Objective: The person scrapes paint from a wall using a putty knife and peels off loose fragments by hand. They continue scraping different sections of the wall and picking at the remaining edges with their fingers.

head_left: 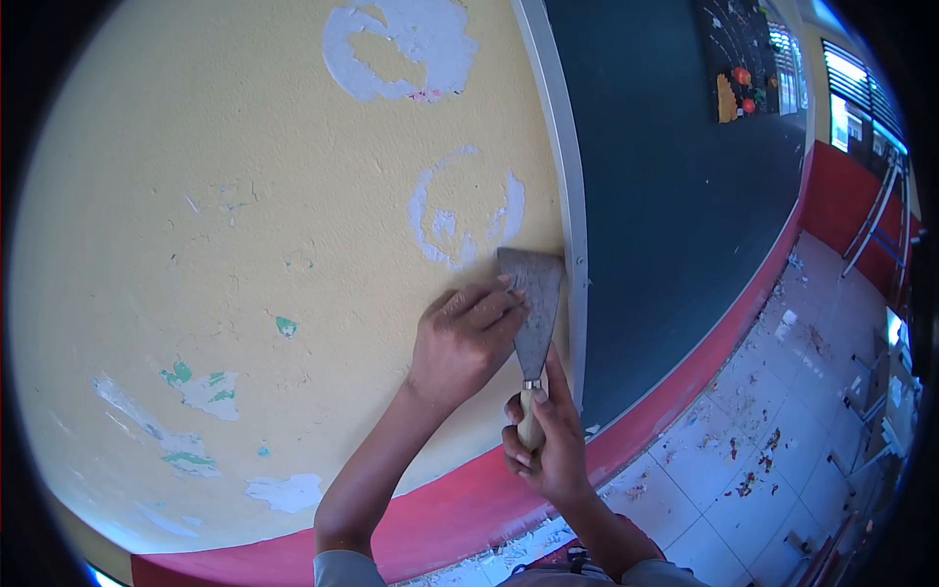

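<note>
Against a cream-painted wall [323, 186], just beside the smooth metal trim [576, 284] of a dark green board [665, 205], sits the scraper [537, 308]: flat grey metal blade, scuffed, flaring wide at the top, narrowing to a shiny collar, then a rounded pale wooden handle [531, 421]. Wide edge points up, just below and right of a broken ring-shaped patch [443, 223], whitish with ragged edges. Wall surface bumpy, pitted; bigger pale patch [445, 44] higher up, torn outline; green-and-white flaked spots [208, 391] lower left. Red band [440, 519] along the wall bottom, pale floor tiles [704, 538] littered with flakes. Right hand [556, 445] is closed round the handle, fingers wrapped from the side, thumb lying up along it, another finger extended toward the blade's lower part. Left hand [468, 342] has fingers bent, bunched close together, tips touching the blade's left side; thumb hidden, can't tell if it pinches the metal or only presses. Left forearm slants up from lower left, elbow bent, back of the hand toward the camera; right forearm rises from lower right, angled up and leftward, wrist below the handle.
</note>
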`<state>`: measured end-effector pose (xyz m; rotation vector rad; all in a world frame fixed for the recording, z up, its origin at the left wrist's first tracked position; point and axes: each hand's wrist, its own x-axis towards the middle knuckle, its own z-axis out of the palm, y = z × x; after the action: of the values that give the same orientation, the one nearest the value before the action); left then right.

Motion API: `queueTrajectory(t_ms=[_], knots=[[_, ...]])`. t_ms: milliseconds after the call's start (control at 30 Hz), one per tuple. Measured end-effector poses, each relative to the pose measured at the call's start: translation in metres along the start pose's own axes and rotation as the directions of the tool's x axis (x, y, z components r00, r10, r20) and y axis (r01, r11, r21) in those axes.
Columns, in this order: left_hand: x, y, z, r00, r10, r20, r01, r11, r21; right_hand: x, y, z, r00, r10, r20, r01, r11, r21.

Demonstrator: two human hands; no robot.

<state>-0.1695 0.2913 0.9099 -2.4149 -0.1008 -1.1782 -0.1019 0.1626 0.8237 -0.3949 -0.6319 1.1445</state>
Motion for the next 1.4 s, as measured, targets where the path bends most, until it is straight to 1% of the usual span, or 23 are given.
queueTrajectory(t_ms=[67,167,267,300,400,433,500,567,633,667,733,767,800,867,900,967,1000,1100,1200,1300,1400], knots=[[0.004,-0.003,-0.001,1.000,0.011,0.007,-0.011,1.000,0.022,0.004,0.004,0.000,1.000,-0.019,0.007,0.019,0.999,-0.025],[0.025,-0.003,-0.010,1.000,0.006,0.022,-0.007,0.998,0.067,0.014,-0.006,0.001,0.999,-0.042,0.033,0.041,0.999,0.018],[0.010,0.004,-0.005,1.000,0.001,0.016,-0.001,1.000,0.024,0.000,-0.005,-0.003,1.000,0.017,0.001,-0.017,1.000,0.006],[0.004,0.007,-0.004,1.000,0.004,0.015,-0.005,0.999,0.045,-0.001,0.002,-0.008,0.999,0.004,0.041,-0.005,1.000,0.029],[0.018,-0.002,-0.006,0.999,0.000,-0.046,0.004,0.996,0.088,0.016,-0.010,-0.002,0.999,0.000,0.054,0.003,0.999,-0.046],[0.029,-0.004,-0.011,0.998,-0.021,-0.062,0.026,0.996,0.082,0.019,-0.016,0.001,0.998,-0.008,0.067,0.009,1.000,-0.017],[0.032,-0.002,-0.012,0.999,-0.026,-0.047,0.029,0.997,0.065,0.023,-0.026,0.006,0.995,-0.024,0.097,0.021,0.999,0.034],[0.024,0.004,-0.010,1.000,-0.029,-0.011,0.030,0.999,0.036,0.009,-0.016,-0.001,0.998,0.019,0.056,-0.020,1.000,0.010],[0.004,0.006,-0.002,0.999,-0.029,-0.027,0.029,0.999,0.017,0.001,-0.001,-0.009,0.998,0.040,0.040,-0.041,0.999,0.006],[0.003,0.006,-0.002,0.999,-0.027,-0.031,0.027,1.000,0.006,0.006,-0.001,-0.009,0.998,0.019,0.052,-0.019,1.000,-0.014],[0.017,0.004,-0.005,0.998,-0.047,-0.047,0.049,0.997,0.054,0.017,-0.006,-0.005,0.998,-0.005,0.058,0.008,0.999,-0.049],[0.026,0.002,-0.006,0.996,-0.059,-0.067,0.063,0.996,0.062,0.020,-0.016,-0.002,0.996,0.009,0.084,-0.010,1.000,0.006],[0.031,0.001,-0.007,0.993,-0.072,-0.090,0.079,0.994,0.071,0.016,-0.020,-0.002,0.997,0.021,0.078,-0.022,1.000,0.007],[0.026,0.006,-0.005,0.996,-0.075,-0.057,0.078,0.996,0.041,0.010,-0.026,-0.002,0.996,0.040,0.075,-0.040,0.999,0.007],[0.014,0.009,0.000,0.996,-0.072,-0.046,0.073,0.997,0.021,0.003,-0.018,-0.007,0.997,0.060,0.047,-0.061,0.997,0.037],[0.009,0.008,0.002,0.997,-0.076,-0.035,0.075,0.997,-0.016,0.011,-0.010,-0.011,0.998,0.048,0.046,-0.048,0.999,-0.009],[0.014,0.008,0.001,0.996,-0.080,-0.033,0.080,0.997,0.004,0.012,-0.007,-0.012,0.998,0.044,0.039,-0.043,0.999,-0.026],[0.027,0.008,-0.002,0.994,-0.099,-0.039,0.100,0.994,0.042,0.016,-0.019,-0.010,0.997,0.030,0.077,-0.032,0.999,0.026],[0.015,0.014,-0.001,0.997,-0.082,0.000,0.082,0.996,0.034,0.002,-0.017,-0.011,0.996,0.074,0.058,-0.077,0.996,0.050],[0.025,0.007,-0.001,0.996,-0.076,-0.054,0.079,0.995,0.055,0.017,-0.017,-0.008,0.997,0.010,0.070,-0.009,1.000,-0.021],[0.038,0.006,-0.004,0.995,-0.075,-0.073,0.081,0.993,0.088,0.022,-0.029,-0.005,0.993,0.002,0.116,-0.007,0.999,0.046]])
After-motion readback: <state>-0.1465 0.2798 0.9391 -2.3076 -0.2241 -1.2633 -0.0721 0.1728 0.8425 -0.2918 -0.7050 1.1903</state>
